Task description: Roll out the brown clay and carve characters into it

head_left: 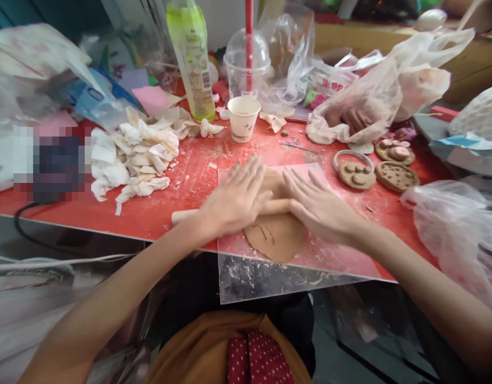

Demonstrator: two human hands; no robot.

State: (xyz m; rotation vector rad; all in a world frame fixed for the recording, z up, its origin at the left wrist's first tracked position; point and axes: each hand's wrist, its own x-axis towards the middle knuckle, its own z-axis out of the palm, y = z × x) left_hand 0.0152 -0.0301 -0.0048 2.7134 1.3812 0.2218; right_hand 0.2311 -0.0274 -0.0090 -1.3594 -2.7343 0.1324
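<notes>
Pressing flat on a wooden rolling pin, the left hand and the right hand lie palm down with fingers straight and slightly spread, gripping nothing. The pin runs crosswise under both palms; its left end sticks out past the left hand, and a short length shows between the two hands. Beneath it lies a slab of brown clay, flattened to a rough disc with a few short scored lines, resting on a clear plastic sheet whose near edge overhangs the red table. To the left of the hands sits a heap of crumpled white paper scraps. Behind the hands stands a white paper cup, with a yellow-green bottle and a domed clear cup with a red straw farther back. To the right, near the right hand's fingertips, lie three round clay pieces with raised or dotted tops, one just beside a grey ring. Translucent plastic bags crowd the far right side of the table.
</notes>
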